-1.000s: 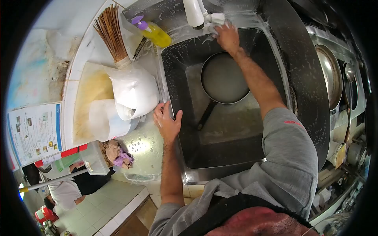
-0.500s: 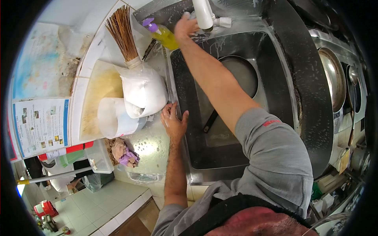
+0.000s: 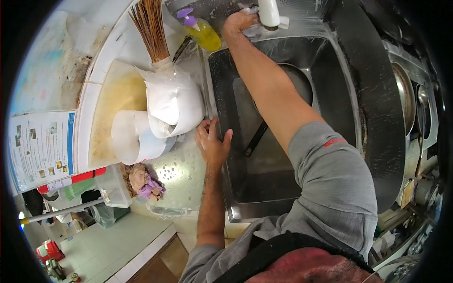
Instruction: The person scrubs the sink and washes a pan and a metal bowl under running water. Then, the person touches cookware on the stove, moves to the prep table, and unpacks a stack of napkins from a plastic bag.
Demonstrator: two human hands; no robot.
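My right hand [image 3: 240,21] reaches to the back left corner of the dark sink [image 3: 230,188], beside the white faucet [image 3: 269,13]. Its fingers are bent over something pale, perhaps foam or a scrubbing pad, that I cannot make out. White suds lie around it on the back ledge. My left hand [image 3: 213,145] rests on the sink's left edge, fingers apart and holding nothing. Inside the basin lies a dark pan [image 3: 299,80] with a black handle [image 3: 256,140], partly hidden under my right forearm. A yellow soap bottle [image 3: 206,37] with a purple pump stands left of my right hand.
Left of the sink are a stick broom [image 3: 152,33] standing in a white container [image 3: 174,106], another white container [image 3: 134,137] and a crumpled brown and purple cloth [image 3: 145,181]. Metal pans and a ladle [image 3: 422,96] stand at the right.
The view has shifted slightly. My right hand has moved a little along the back ledge beside the faucet, and more suds show there. My left hand stays on the sink's edge.
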